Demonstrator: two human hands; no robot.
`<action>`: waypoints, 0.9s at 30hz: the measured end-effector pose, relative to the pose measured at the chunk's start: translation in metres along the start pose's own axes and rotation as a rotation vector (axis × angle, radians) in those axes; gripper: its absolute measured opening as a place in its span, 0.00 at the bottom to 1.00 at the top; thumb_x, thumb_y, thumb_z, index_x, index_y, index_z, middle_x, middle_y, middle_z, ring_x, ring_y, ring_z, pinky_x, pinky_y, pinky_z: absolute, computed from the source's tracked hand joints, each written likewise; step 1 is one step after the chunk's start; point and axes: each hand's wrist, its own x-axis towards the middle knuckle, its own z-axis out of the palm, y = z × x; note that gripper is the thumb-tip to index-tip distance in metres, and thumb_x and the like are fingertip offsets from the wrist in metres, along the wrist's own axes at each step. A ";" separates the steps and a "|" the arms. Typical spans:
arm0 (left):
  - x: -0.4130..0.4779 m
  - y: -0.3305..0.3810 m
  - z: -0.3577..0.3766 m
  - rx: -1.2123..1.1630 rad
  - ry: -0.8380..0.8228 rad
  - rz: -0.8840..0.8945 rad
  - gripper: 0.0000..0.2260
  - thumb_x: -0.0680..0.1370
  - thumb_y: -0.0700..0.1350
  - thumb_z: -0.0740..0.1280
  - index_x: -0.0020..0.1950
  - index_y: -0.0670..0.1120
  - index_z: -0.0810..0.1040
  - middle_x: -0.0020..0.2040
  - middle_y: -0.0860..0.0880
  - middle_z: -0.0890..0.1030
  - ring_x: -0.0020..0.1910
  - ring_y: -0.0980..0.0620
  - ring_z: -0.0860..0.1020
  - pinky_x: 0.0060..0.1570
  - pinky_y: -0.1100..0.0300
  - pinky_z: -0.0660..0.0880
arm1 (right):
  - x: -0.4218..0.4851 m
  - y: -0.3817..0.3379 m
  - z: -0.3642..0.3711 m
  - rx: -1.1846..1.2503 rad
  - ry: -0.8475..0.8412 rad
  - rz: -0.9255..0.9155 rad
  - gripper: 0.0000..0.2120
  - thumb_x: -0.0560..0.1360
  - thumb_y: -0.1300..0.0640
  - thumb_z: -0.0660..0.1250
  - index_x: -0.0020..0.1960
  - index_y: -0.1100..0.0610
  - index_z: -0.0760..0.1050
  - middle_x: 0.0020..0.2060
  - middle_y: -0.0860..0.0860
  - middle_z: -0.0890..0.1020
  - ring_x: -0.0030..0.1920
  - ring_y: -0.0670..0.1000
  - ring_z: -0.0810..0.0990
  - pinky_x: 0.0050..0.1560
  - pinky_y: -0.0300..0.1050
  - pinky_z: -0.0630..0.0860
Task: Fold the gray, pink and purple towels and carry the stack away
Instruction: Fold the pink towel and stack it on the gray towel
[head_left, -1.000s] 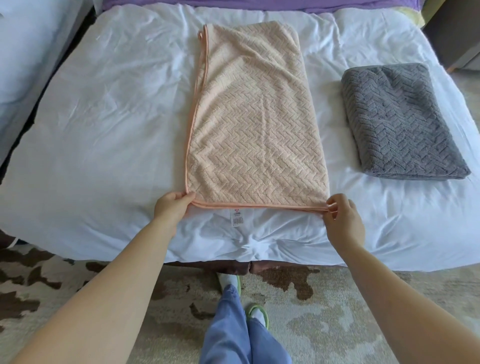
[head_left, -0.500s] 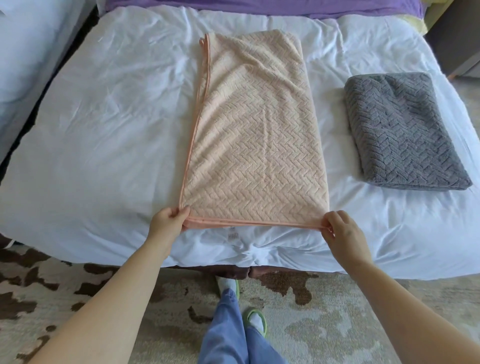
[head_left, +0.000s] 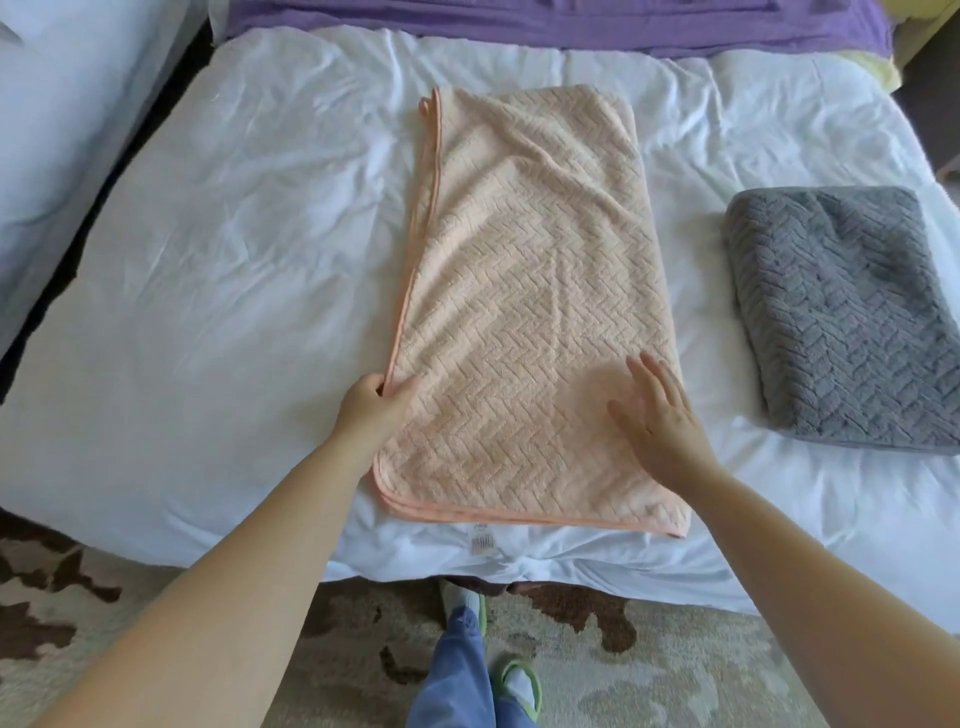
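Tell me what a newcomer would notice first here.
The long pink towel lies down the middle of the white bed, folded lengthwise. The left hand pinches its left edge, while the right hand spreads open over it near the front. A folded gray towel sits apart to the right.

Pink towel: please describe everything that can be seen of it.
The pink towel is peach-pink fleecy cloth with a herringbone texture and darker piped edging. Folded lengthwise into a long strip, wrinkled toward the far end, it lies flat on the white duvet. A white label sticks out under its near edge. The left hand pinches its left edge; the right hand is spread open over its near right part, contact unclear.
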 end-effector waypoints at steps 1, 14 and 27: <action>0.011 0.007 0.002 -0.012 -0.021 -0.008 0.15 0.75 0.55 0.67 0.42 0.42 0.74 0.35 0.50 0.71 0.33 0.50 0.70 0.33 0.58 0.65 | 0.012 0.000 0.003 -0.018 -0.034 0.007 0.30 0.78 0.40 0.54 0.77 0.49 0.53 0.77 0.45 0.52 0.77 0.46 0.47 0.75 0.48 0.48; 0.177 0.110 0.022 -0.074 -0.021 0.039 0.14 0.78 0.53 0.64 0.41 0.44 0.72 0.33 0.51 0.71 0.34 0.51 0.70 0.32 0.59 0.65 | 0.184 -0.011 0.000 -0.098 -0.039 0.097 0.29 0.79 0.39 0.50 0.77 0.45 0.50 0.77 0.41 0.48 0.76 0.45 0.43 0.72 0.43 0.40; 0.293 0.190 0.057 0.046 -0.006 0.192 0.33 0.78 0.48 0.65 0.77 0.49 0.49 0.77 0.50 0.59 0.73 0.49 0.63 0.60 0.64 0.60 | 0.335 -0.020 -0.046 -0.043 0.059 0.054 0.27 0.78 0.45 0.59 0.75 0.50 0.58 0.76 0.48 0.59 0.75 0.53 0.56 0.72 0.55 0.59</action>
